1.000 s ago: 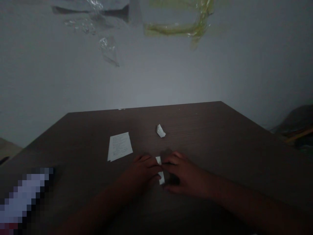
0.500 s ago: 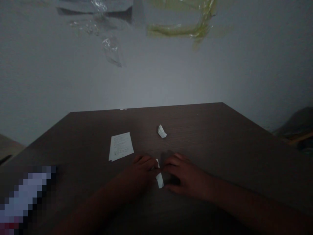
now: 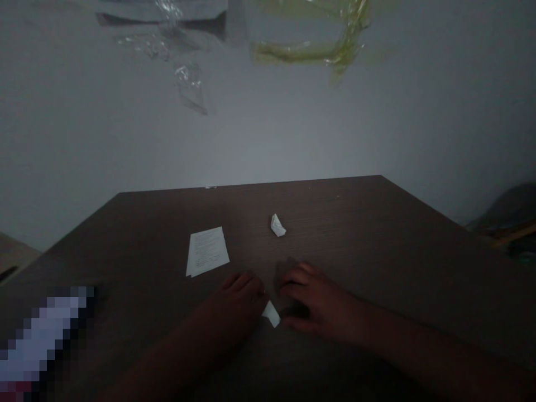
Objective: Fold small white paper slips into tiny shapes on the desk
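A small piece of white paper pokes out from under the fingers of my left hand, which are curled closed on it near the table's front middle. Most of that paper is hidden by the hand. Just to its right, my right hand rests with thumb and fingers apart and bent, holding nothing; its thumb tip lies close to the paper's edge. Farther back sits a folded or crumpled bit of white paper. Sheets of printed paper lie overlapped to the left of my hands.
The dark wooden table meets a pale wall with clear tape and yellow tape on it. A blurred-out rectangular object lies at the front left. Dark items stand beyond the right edge.
My left hand has turned slightly and drawn the paper piece a little toward me and left, so its upper end no longer shows. My right hand has hardly moved, now apart from the paper's middle.
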`<state>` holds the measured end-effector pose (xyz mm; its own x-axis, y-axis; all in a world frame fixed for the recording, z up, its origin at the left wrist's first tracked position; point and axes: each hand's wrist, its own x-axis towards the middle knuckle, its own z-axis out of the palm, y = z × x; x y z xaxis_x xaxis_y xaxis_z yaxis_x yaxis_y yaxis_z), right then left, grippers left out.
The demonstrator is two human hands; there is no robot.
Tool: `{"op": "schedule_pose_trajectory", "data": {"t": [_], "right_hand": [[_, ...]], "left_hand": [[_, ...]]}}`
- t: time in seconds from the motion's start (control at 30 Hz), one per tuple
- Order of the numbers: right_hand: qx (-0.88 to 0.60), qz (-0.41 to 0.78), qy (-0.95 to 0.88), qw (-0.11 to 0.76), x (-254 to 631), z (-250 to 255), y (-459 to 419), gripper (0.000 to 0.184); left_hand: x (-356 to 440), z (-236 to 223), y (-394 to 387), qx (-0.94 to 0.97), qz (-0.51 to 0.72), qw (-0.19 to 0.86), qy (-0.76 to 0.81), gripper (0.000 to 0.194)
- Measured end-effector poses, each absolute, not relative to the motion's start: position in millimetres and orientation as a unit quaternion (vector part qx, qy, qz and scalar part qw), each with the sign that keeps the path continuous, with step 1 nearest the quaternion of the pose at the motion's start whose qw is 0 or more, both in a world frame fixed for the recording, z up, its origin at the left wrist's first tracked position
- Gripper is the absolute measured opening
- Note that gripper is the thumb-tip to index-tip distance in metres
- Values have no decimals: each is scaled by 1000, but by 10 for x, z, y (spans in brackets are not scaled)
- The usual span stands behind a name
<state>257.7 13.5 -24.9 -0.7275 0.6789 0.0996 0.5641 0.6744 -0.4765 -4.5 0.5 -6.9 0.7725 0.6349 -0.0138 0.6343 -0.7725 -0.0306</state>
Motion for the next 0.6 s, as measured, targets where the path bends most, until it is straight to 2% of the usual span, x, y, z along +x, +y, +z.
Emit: {"op": "schedule_pose_trajectory", "data": {"t": [0.17, 0.3, 0.43, 0.5, 0.6], "right_hand": [[-332, 213, -907, 145, 2589, -258, 131, 40], [-306, 229, -913, 145, 2570, -272, 109, 45], [-297, 212, -919, 149, 2541, -292, 92, 48], [-291, 193, -925, 151, 2533, -300, 92, 42], [-282, 173, -930, 159, 2523, -311, 97, 22]], "left_hand": [[-25, -92, 19, -945, 4, 27, -327, 18], [-40, -115, 58, -947, -12, 11, -320, 11], [-51, -74, 63, -942, -22, -25, -335, 25], [-46, -50, 51, -939, -30, -33, -342, 30], [-32, -37, 33, -937, -29, -41, -346, 30]]}}
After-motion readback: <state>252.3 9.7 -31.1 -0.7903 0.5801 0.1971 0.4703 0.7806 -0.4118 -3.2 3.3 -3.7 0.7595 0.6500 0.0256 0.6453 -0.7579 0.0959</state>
